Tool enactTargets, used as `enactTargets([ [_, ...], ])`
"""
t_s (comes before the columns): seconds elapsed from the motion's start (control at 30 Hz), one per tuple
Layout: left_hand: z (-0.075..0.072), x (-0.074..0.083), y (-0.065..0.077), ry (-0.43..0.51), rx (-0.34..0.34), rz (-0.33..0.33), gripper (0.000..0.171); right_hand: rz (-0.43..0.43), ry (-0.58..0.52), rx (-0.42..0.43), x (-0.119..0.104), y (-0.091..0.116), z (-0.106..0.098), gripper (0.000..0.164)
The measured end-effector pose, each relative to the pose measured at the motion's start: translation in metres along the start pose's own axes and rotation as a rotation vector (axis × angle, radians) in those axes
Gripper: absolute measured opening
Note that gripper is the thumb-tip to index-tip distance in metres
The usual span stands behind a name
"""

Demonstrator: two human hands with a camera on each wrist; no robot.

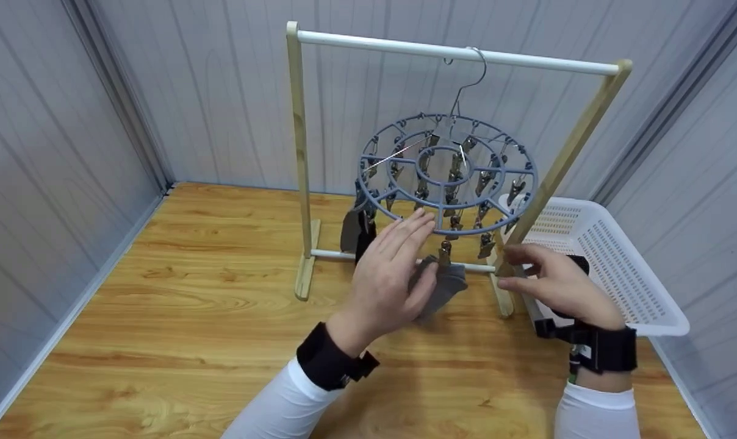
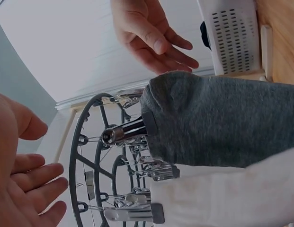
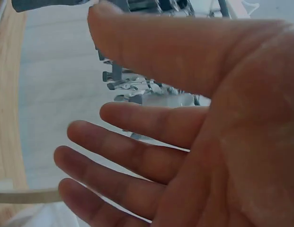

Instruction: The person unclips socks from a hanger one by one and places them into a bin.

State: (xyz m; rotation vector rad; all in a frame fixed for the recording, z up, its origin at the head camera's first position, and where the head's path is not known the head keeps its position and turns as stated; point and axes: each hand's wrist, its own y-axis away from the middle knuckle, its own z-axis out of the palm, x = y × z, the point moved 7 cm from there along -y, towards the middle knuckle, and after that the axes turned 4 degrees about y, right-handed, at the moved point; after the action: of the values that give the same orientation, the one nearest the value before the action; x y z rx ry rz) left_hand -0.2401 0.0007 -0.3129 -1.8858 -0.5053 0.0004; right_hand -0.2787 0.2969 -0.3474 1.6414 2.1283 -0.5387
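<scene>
A round grey clip hanger (image 1: 466,232) carries several metal clips. My left hand (image 1: 393,274), fingers extended, is at the hanger's front rim; its left wrist view shows the fingers apart from the clips and holding nothing. A grey sock (image 2: 218,118) hangs from a clip (image 2: 120,134), partly behind that hand in the head view. Beside it in the left wrist view, a white sock (image 2: 227,198) hangs from another clip. My right hand (image 1: 560,286) is in front of the rack's right post, thumb and fingers spread apart with nothing between them.
The hanger hooks over the white bar (image 1: 393,45) of a wooden-legged rack. Dark cloth pieces (image 1: 351,228) hang at the hanger's left side. A white perforated basket (image 1: 637,268) stands at the right with a black item (image 1: 579,263) inside. Panelled walls enclose the wooden tabletop (image 1: 179,305).
</scene>
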Motion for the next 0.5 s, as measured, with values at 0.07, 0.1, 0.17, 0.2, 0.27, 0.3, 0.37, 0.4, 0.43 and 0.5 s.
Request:
enactTargets([
  [0.07,-0.002,-0.002,0.000,-0.025,0.012,-0.013,0.054,-0.009,-0.010,-0.026,-0.002,-0.002,0.005,0.067],
  [0.1,-0.003,-0.004,0.000,-0.044,0.018,-0.026,0.056,-0.015,-0.008,-0.039,-0.003,-0.002,0.008,0.069],
  [0.17,-0.004,-0.008,0.001,-0.088,0.019,-0.062,0.059,-0.015,-0.007,-0.071,-0.005,-0.005,0.015,0.071],
  [0.2,-0.004,-0.010,0.001,-0.112,0.015,-0.081,0.060,-0.016,-0.007,-0.088,-0.007,-0.006,0.019,0.073],
  [0.27,-0.004,-0.014,0.003,-0.150,0.002,-0.114,0.061,-0.021,0.004,-0.124,-0.010,-0.010,0.028,0.078],
  [0.3,-0.004,-0.015,0.003,-0.164,-0.006,-0.126,0.061,-0.026,0.012,-0.141,-0.012,-0.012,0.032,0.080],
  [0.37,-0.004,-0.016,0.004,-0.180,-0.017,-0.137,0.060,-0.030,0.013,-0.173,-0.015,-0.016,0.041,0.085],
  [0.4,-0.004,-0.016,0.004,-0.184,-0.021,-0.139,0.059,-0.032,0.010,-0.184,-0.016,-0.018,0.046,0.087],
  [0.43,-0.004,-0.016,0.004,-0.186,-0.021,-0.138,0.058,-0.039,0.010,-0.196,-0.018,-0.020,0.050,0.089],
  [0.5,-0.003,-0.015,0.003,-0.187,-0.026,-0.136,0.055,-0.043,0.004,-0.216,-0.018,-0.023,0.059,0.086],
])
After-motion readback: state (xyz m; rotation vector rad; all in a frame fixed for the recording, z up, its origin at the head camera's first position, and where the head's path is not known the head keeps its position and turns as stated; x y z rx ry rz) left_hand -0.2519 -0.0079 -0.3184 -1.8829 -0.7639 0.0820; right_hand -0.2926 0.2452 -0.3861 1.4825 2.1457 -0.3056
